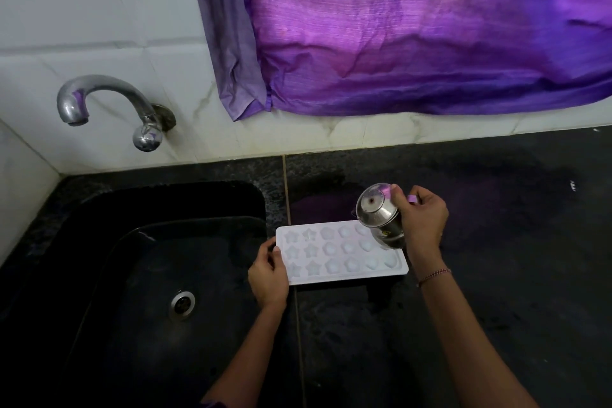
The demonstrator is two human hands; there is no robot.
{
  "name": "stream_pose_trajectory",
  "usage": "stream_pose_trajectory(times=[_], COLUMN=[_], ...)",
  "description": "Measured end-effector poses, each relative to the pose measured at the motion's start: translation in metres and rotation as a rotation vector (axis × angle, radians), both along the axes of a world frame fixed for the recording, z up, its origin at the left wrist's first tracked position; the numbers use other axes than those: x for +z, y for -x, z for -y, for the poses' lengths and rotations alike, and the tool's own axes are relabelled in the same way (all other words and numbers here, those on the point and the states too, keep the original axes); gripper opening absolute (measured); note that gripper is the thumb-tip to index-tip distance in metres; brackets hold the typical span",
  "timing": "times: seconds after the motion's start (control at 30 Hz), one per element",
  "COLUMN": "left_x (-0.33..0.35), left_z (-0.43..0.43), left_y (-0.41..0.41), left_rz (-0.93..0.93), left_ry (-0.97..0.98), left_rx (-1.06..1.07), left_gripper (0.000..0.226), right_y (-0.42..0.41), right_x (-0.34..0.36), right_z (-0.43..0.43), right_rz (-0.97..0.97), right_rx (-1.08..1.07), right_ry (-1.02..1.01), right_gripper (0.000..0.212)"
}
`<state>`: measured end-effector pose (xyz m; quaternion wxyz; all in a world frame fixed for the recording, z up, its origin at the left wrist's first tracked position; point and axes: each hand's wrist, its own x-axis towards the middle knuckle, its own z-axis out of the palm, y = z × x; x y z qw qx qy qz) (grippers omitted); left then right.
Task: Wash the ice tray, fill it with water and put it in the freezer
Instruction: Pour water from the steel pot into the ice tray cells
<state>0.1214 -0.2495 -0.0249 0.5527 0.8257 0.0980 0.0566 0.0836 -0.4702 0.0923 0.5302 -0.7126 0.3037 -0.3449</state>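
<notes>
A white ice tray (pixel 334 276) with star and round moulds lies flat on the black counter just right of the sink. My left hand (pixel 269 275) holds its left end, thumb on the rim. My right hand (pixel 422 220) grips a small steel cup (pixel 377 209), tilted mouth-down over the tray's right end. Whether water is running from the cup I cannot tell.
A black sink (pixel 159 262) with a steel drain (pixel 182 303) lies to the left. A chrome tap (pixel 99 99) juts from the white tiled wall above it. A purple curtain (pixel 414 26) hangs behind the wet black counter (pixel 496 242).
</notes>
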Motion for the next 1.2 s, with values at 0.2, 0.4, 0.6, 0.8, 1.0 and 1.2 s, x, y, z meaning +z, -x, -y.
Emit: stream_pose_trajectory(times=[0.2,0.4,0.6,0.8,1.0,1.2], left_x=[0.0039,0.0047,0.0034,0.0018,0.0019,0.0027], left_z=[-0.0001,0.0003,-0.0002,-0.0005,0.0001,-0.0003], left_y=[0.0011,0.0012,0.0006,0.0002,0.0003,0.0003], left_rz=[-0.012,-0.008,-0.013,-0.011,-0.01,-0.007], left_ry=[0.003,0.007,0.007,0.017,0.008,0.006], left_rx=[-0.006,-0.009,-0.006,-0.004,-0.002,-0.004], left_gripper=[0.023,0.024,0.024,0.023,0.023,0.023], right_y=[0.0037,0.0057,0.0055,0.0058,0.0061,0.0075], right_x=[0.001,0.0016,0.0008,0.0012,0.001,0.0008], right_z=[0.0012,0.0016,-0.0007,-0.0029,-0.0031,-0.0006], right_rz=[-0.02,-0.043,-0.059,-0.068,-0.073,-0.083], right_rx=[0.021,0.027,0.03,0.037,0.034,-0.025], right_ry=[0.102,0.163,0.216,0.263,0.284,0.147], right_gripper=[0.046,0.044,0.043,0.045,0.045,0.048])
